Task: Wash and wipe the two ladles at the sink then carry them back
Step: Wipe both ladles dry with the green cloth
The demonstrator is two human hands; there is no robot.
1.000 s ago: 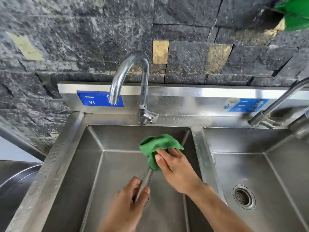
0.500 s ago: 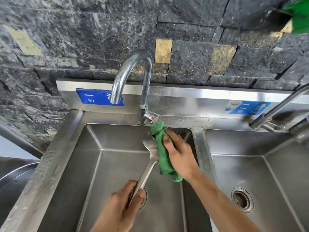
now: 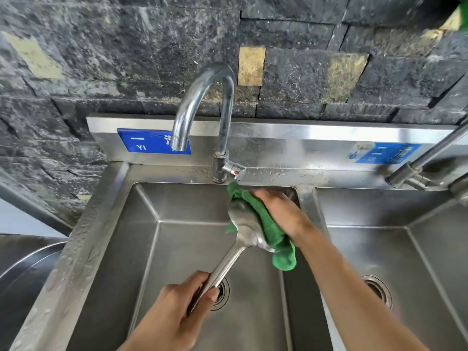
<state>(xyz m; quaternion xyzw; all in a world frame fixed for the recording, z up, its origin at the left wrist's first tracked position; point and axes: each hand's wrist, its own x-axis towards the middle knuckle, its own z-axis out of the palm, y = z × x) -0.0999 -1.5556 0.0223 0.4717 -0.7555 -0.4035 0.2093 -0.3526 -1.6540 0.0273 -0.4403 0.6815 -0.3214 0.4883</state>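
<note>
The person's left hand has its grip closed around the lower end of the ladle handle, low over the left basin and just above its drain. The handle slants up and to the right from that hand, so the bowl sits high in the basin, close under the back rim and a little below the faucet base. The right hand presses a green cloth against the far side of the bowl, its grip closed on the cloth; one end of the cloth pokes up near the faucet's small side lever, the other hangs down past the bowl toward the divider between the basins. The right forearm crosses over that divider from the lower right.

Only one ladle is in view. The left basin is open to the left of the handle, with bare steel floor and walls out to the wet left rim. The spout curves out over that open part, well clear of the ladle. The right basin holds nothing but its own drain; a second tap leans in over its back corner.
</note>
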